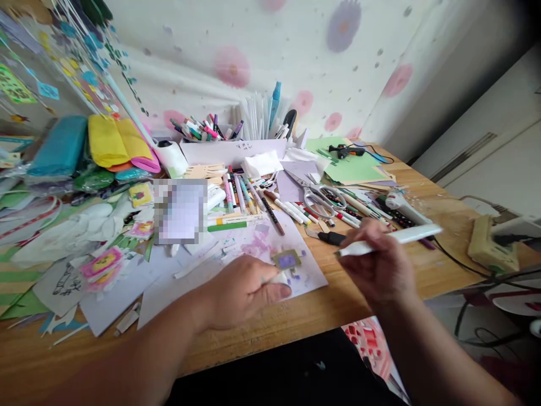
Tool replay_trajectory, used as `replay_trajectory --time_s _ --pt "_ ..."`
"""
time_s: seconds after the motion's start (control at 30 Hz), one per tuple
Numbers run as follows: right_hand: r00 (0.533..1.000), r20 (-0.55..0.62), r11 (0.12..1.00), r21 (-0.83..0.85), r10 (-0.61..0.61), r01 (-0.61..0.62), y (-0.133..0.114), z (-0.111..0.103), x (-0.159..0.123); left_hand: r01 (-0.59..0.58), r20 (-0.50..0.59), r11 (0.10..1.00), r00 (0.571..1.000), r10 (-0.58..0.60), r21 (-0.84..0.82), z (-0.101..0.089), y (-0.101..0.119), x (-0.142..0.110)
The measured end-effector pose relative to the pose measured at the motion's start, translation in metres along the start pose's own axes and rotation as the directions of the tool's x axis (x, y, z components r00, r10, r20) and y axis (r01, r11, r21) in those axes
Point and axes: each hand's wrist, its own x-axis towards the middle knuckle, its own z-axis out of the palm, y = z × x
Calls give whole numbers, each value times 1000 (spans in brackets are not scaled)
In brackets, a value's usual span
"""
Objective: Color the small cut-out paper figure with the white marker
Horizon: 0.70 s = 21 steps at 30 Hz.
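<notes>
My left hand (243, 293) is closed, thumb and forefinger pinching a small olive-framed paper cutout (288, 261) with a purple centre. The cutout is over a white paper sheet (313, 276) stained with purple paint or ink. In my right hand (380, 265), a white marker (395, 239) lies across the fingers, its tip toward the left and its long body pointing right. That hand is raised above the table's front right part, apart from the cutout. Just beyond it is a black-handled craft knife (331, 238).
Silver scissors (316, 197) and several loose markers (291, 211) spread across the middle. Paper scraps and pink-and-yellow cutouts (103, 268) cover the left. A hot glue gun (346, 150) rests at the back right, on green paper (359, 169). A power strip (490, 245) with cables stands right.
</notes>
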Motion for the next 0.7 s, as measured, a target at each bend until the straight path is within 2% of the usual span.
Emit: replay_trajectory --time_s 0.07,0.17,0.27,0.4,0.57,0.7 --pt "999 -47 995 -99 -17 12 -2 -11 1 66 -98 996 993 -60 58 -1 -5 3" --pt "998 36 923 -384 46 -29 7 -16 -3 67 -237 974 972 -14 218 3 -9 10" --pt "993 115 825 -565 38 33 17 -13 -8 -10 -214 946 973 84 325 9 -11 14" --pt "990 132 770 -636 43 51 22 -13 -6 31 -198 916 979 53 399 14 -13 16" --pt "970 242 635 -751 5 184 20 -15 -3 209 -338 903 938 -77 376 25 -14 25" --pt "961 277 576 -783 -13 234 19 -13 -5 282 -383 883 915 -129 376 31 -16 31"
